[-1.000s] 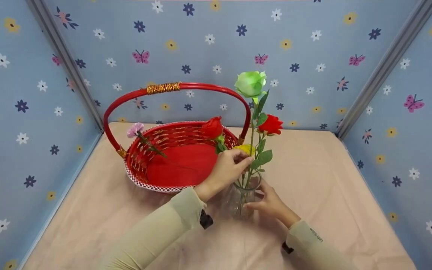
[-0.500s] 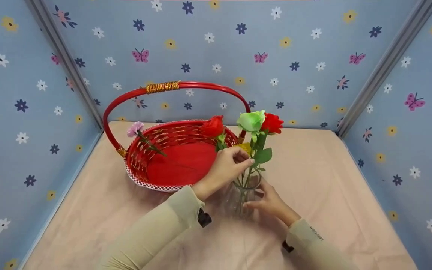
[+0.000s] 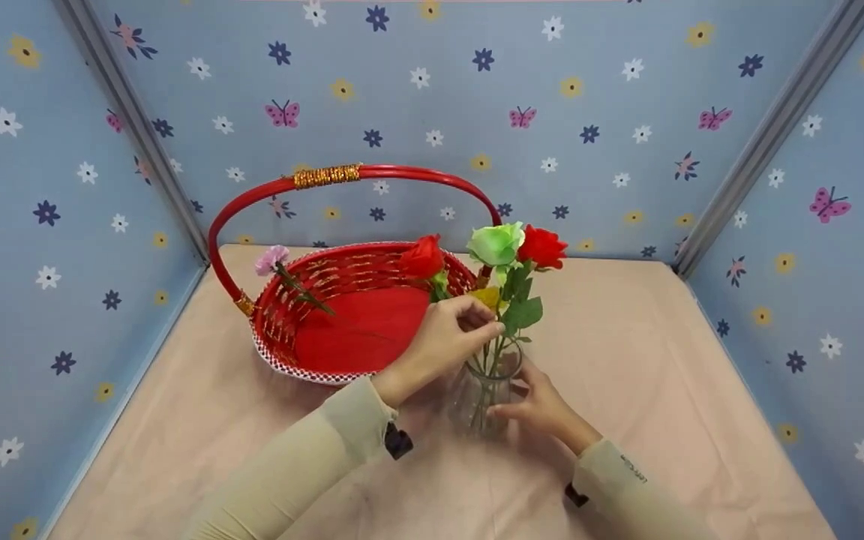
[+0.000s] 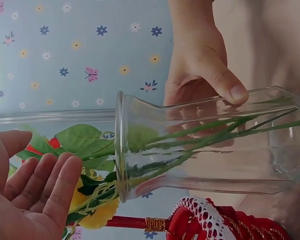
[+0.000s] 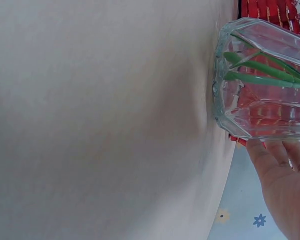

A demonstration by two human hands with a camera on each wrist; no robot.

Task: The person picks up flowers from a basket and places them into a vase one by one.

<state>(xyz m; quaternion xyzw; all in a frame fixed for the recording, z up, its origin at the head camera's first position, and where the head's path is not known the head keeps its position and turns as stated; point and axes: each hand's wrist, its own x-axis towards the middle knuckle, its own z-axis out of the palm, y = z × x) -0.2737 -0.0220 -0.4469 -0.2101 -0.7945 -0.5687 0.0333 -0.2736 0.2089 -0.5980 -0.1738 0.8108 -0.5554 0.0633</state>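
Note:
A clear glass vase (image 3: pixel 469 409) stands upright on the table, its stems showing through the glass. It holds a green rose (image 3: pixel 496 244), red roses (image 3: pixel 543 248) to either side, and a yellow flower (image 4: pixel 100 215) lower down. My right hand (image 3: pixel 544 411) grips the vase body from the right, thumb against the near side and fingers behind. My left hand (image 3: pixel 443 334) hovers by the stems just above the rim. In the left wrist view its thumb and loosely bent fingers (image 4: pixel 54 187) are apart, with nothing between them.
A red woven basket (image 3: pixel 327 375) with a tall arched handle stands behind and left of the vase. A pink carnation (image 3: pixel 272 259) leans over its left rim, stem inside. Patterned panels (image 3: pixel 432 97) enclose the table, which has a pale cloth (image 3: pixel 664 390).
The green rose has dropped well down into the vase and now leans slightly left. My left hand has let go of its stem and drawn slightly left. The right hand stays on the vase.

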